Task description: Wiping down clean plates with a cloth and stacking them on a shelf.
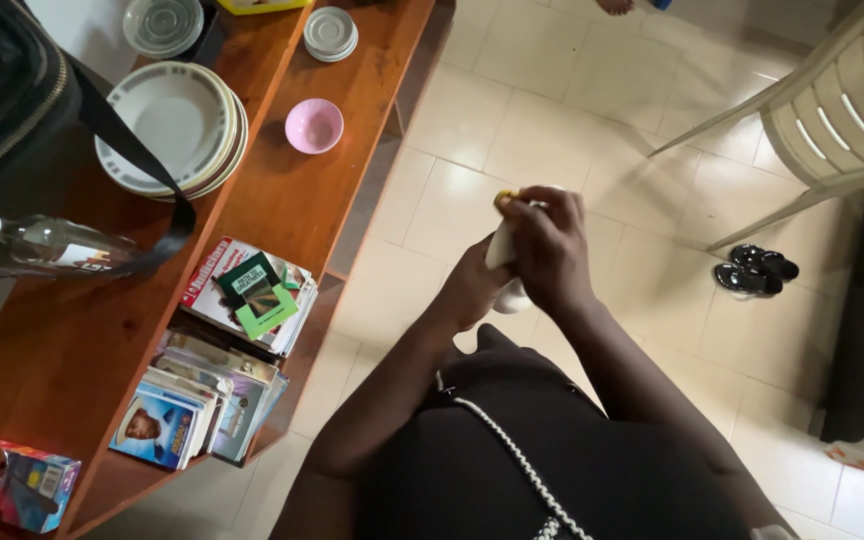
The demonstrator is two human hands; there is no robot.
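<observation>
Both my hands meet over the tiled floor, in front of my dark clothing. My left hand [469, 288] holds a small white dish [512, 297] from below. My right hand [548, 245] lies closed over its top and presses something with a yellow edge [504, 197] against it. Most of the white dish is hidden between the two hands, so its exact shape is unclear.
To the left stands a wooden shelf unit [282, 200] with a stack of plates [174, 125], a pink bowl [314, 125], small saucers [330, 33], a glass bottle [47, 245] and books [252, 290]. A black bag strap [137, 150] hangs there. A plastic chair [832, 110] and black shoes [755, 270] are at the right.
</observation>
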